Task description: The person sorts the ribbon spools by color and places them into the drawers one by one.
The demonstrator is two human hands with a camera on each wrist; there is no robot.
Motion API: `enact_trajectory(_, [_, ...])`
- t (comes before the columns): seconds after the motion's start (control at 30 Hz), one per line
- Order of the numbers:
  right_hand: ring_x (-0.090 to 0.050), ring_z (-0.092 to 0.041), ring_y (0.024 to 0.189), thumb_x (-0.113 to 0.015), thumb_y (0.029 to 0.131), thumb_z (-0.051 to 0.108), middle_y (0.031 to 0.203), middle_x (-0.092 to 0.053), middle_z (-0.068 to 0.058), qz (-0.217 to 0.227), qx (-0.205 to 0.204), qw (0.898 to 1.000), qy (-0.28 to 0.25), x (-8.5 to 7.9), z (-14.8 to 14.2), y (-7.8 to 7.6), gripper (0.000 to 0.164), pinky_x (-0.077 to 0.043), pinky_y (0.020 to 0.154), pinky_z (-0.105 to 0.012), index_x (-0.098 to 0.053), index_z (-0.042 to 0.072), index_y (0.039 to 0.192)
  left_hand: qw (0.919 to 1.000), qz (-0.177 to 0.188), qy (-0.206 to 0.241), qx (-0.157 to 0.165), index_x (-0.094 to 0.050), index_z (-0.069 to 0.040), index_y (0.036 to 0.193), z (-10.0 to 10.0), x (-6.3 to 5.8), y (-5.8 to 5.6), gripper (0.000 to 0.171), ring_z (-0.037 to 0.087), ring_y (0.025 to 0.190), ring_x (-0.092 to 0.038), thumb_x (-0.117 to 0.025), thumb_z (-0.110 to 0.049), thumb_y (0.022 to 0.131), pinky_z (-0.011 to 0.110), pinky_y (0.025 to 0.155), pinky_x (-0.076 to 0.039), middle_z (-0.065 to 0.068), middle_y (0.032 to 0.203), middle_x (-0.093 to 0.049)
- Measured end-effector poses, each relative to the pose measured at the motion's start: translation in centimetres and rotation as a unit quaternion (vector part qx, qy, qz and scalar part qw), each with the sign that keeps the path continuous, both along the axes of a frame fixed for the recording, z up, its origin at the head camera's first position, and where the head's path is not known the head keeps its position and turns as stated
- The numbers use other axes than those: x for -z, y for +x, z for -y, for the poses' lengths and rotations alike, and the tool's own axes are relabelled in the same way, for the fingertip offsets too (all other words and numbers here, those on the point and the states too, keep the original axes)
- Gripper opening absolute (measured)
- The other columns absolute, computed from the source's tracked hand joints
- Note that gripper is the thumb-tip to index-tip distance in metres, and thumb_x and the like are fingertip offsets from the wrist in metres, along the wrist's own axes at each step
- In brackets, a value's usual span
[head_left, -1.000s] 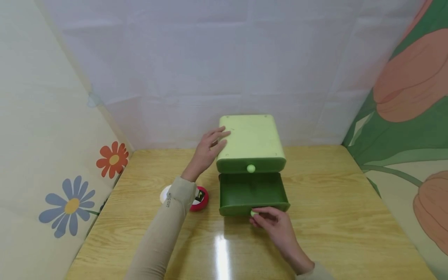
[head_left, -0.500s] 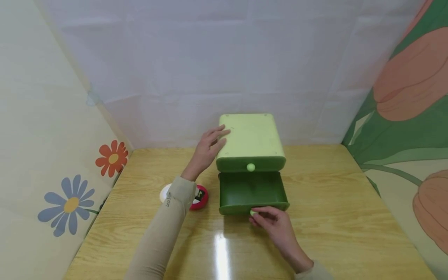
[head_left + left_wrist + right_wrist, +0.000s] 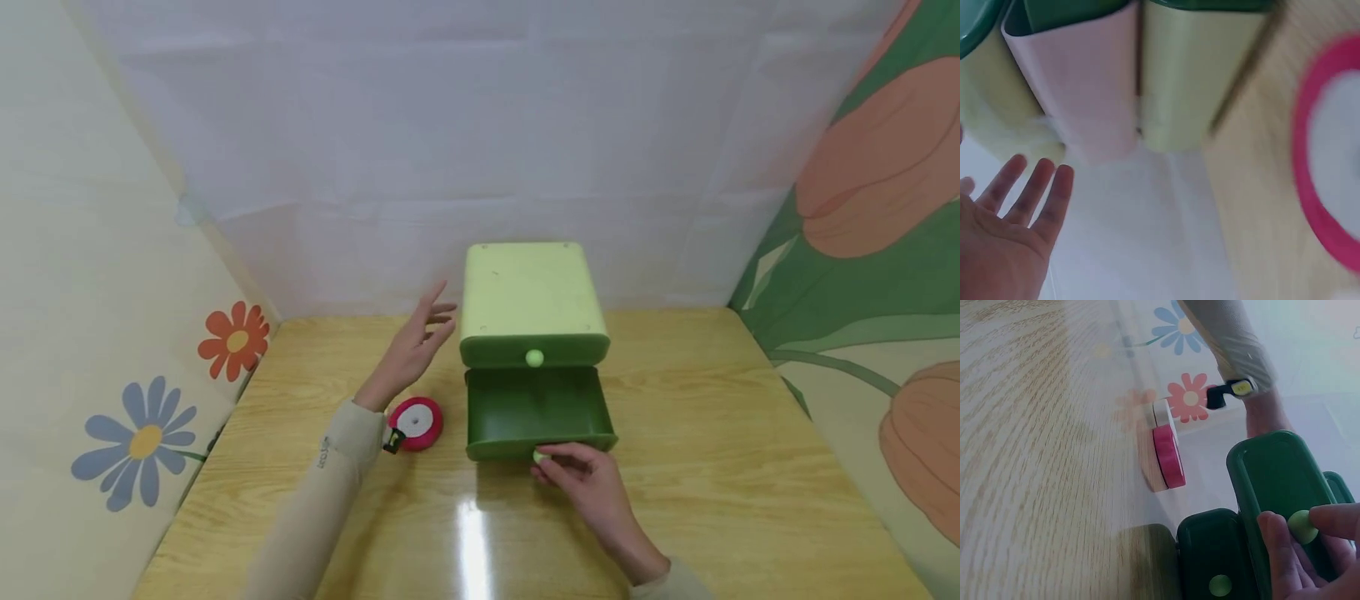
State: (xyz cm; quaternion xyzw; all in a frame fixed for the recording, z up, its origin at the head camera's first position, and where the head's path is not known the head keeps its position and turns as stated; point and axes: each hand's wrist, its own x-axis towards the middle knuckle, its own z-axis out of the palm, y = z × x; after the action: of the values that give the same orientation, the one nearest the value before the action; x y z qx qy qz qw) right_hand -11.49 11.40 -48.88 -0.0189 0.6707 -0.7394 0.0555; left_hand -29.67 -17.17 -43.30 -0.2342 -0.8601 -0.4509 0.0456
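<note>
**Right hand pinches the round pale-green knob of a pulled-out dark-green drawer; left hand is free beside the cabinet**

The glossy three-tier cabinet, pale green on top with dark-green drawer fronts, stands on the wood-grain tabletop near the creased white sheet behind. Its middle drawer is out toward the person, and the inside that shows is bare. This drawer belongs to a pink shell, set between two yellow-green ones. The top drawer, with its own round green knob, is pushed in; so is the bottom drawer.

The right hand grasps the middle knob between thumb and fingers. The left hand holds nothing: its fingers are spread and extended just off the cabinet's left side, without touching it. A dark band sits at the cuff of the beige left sleeve.

Left of the cabinet, near the left wrist, a pink-rimmed round object with a white centre lies on the tabletop. A white round object is beside it, hidden by the sleeve in the head view. Flower-printed coverings hang at both sides.
</note>
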Motion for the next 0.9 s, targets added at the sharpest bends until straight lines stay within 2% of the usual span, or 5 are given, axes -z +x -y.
enact_trajectory(0.23, [-0.078, -0.02, 0.091, -0.071, 0.092, -0.006, 0.113, -0.067, -0.039, -0.005, -0.007, 1.0, -0.003, 0.1, 0.1, 0.0, 0.03, -0.063, 0.088, -0.039, -0.065, -0.018, 0.119, 0.9844, 0.049, -0.166, 0.032, -0.033, -0.023, 0.163, 4.6, 2.9, 3.4, 0.076, 0.034, 0.139, -0.052, -0.071, -0.038, 0.099, 0.059, 0.112, -0.047, 0.013, 0.152, -0.055])
enact_trajectory(0.4, [-0.078, -0.019, 0.09, -0.071, 0.093, -0.005, 0.113, -0.067, -0.04, -0.006, -0.007, 1.0, -0.005, 0.1, 0.0, 0.1, 0.03, -0.064, 0.087, -0.039, -0.065, -0.018, 0.12, 0.9693, 0.06, -0.237, 0.025, -0.033, -0.024, 0.164, 6.5, 4.8, 5.3, 0.102, 0.039, 0.143, -0.047, -0.086, -0.05, 0.081, 0.064, 0.112, -0.045, 0.011, 0.158, -0.05])
enact_trajectory(0.5, [-0.078, -0.019, 0.09, -0.071, 0.092, -0.006, 0.112, -0.067, -0.04, -0.004, -0.002, 1.0, 0.001, 0.0, -0.1, 0.2, 0.03, -0.064, 0.086, -0.035, -0.065, -0.018, 0.119, 0.9619, 0.052, -0.267, 0.023, -0.035, -0.023, 0.163, 6.9, 6.0, 5.8, 0.111, 0.04, 0.14, -0.05, -0.091, -0.055, 0.073, 0.062, 0.111, -0.046, 0.014, 0.155, -0.053])
enact_trajectory(0.63, [-0.078, -0.02, 0.09, -0.071, 0.092, -0.005, 0.112, -0.067, -0.039, -0.005, 0.001, 1.0, 0.011, 0.0, -0.3, 0.4, 0.029, -0.064, 0.084, -0.031, -0.066, -0.017, 0.119, 0.9566, 0.033, -0.288, 0.025, -0.043, -0.017, 0.16, 7.1, 7.4, 6.1, 0.103, 0.04, 0.133, -0.057, -0.09, -0.053, 0.075, 0.06, 0.108, -0.049, 0.018, 0.147, -0.058])
enact_trajectory(0.9, [-0.077, -0.017, 0.09, -0.071, 0.093, -0.003, 0.113, -0.068, -0.038, -0.014, -0.007, 1.0, 0.014, -0.1, -0.1, 0.1, 0.03, -0.064, 0.085, -0.032, -0.066, -0.015, 0.12, 0.954, -0.003, -0.299, 0.017, -0.055, -0.01, 0.15, 7.1, 7.7, 6.2, 0.089, 0.038, 0.13, -0.059, -0.09, -0.048, 0.077, 0.057, 0.107, -0.05, 0.015, 0.145, -0.06])
